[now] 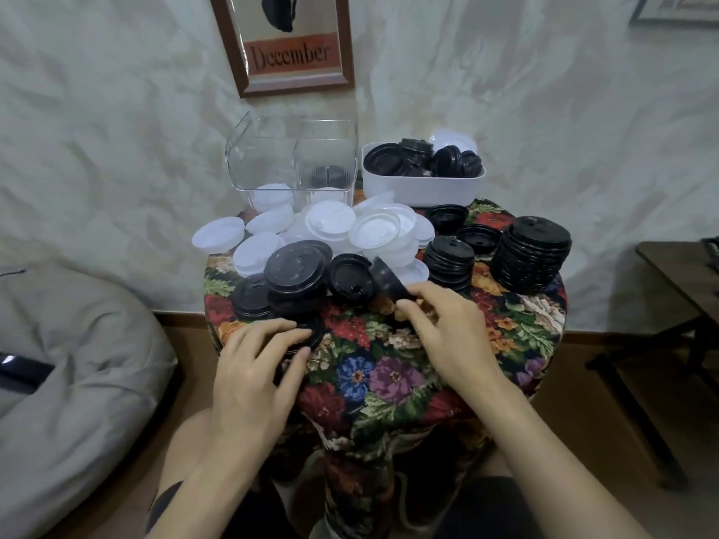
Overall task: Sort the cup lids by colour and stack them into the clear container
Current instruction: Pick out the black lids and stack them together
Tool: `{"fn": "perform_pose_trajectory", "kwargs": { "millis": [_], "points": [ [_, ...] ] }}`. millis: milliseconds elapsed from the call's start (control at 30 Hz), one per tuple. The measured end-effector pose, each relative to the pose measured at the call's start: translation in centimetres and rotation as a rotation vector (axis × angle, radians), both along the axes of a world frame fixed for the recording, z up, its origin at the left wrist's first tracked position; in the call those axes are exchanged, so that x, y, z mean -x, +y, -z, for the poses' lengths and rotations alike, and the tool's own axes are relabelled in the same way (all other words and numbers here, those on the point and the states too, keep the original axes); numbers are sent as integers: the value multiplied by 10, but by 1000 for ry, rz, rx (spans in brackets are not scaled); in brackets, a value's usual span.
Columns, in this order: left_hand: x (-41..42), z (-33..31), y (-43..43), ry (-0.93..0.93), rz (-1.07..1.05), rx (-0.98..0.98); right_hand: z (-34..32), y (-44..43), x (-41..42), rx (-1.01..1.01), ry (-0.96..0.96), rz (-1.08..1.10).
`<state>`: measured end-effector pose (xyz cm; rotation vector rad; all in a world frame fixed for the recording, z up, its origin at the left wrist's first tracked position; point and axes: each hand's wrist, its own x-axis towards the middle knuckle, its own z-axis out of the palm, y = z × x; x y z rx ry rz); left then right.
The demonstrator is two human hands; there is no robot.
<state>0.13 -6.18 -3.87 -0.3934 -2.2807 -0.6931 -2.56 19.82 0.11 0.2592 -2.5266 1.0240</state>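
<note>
A small round table under a floral cloth (pixel 389 367) carries many cup lids. White lids (pixel 373 231) lie heaped at the middle back. Black lids (pixel 295 270) are piled at the front left, and two neat black stacks (pixel 533 254) stand at the right. The clear container (pixel 291 161) stands at the back with a few lids inside. My left hand (pixel 253 367) rests with its fingers on a black lid (pixel 311 332) lying flat on the cloth. My right hand (pixel 447 328) pinches a tilted black lid (pixel 387 282) between thumb and fingers.
A white tub (pixel 424 184) at the back right holds mostly black lids. A grey cushion (pixel 78 363) lies to the left, a dark wooden table (pixel 684 274) to the right. A framed picture (pixel 288 40) hangs on the wall behind.
</note>
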Motion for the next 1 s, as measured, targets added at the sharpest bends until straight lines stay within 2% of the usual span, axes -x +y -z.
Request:
{"fn": "perform_pose_trajectory", "kwargs": {
  "millis": [100,167,233,333,467,633,733,1000],
  "points": [
    [2,6,4,-38,48,-5,-8,9,-11,523,-234,-28],
    [2,8,10,-59,98,-2,-10,17,-15,672,-370,-40],
    [3,8,15,-81,148,10,-9,23,-18,699,-462,-35],
    [4,7,22,-81,196,20,-8,31,-21,576,-493,5],
    [5,4,24,-55,188,26,-5,36,-22,156,-352,101],
    [11,4,19,-127,94,63,-12,28,-29,-187,-363,-27],
    [11,5,17,-154,119,47,-15,26,-32,-241,-371,-83],
    [8,0,26,-161,215,-21,-16,26,-39,-183,-398,-141]
  ]
}}
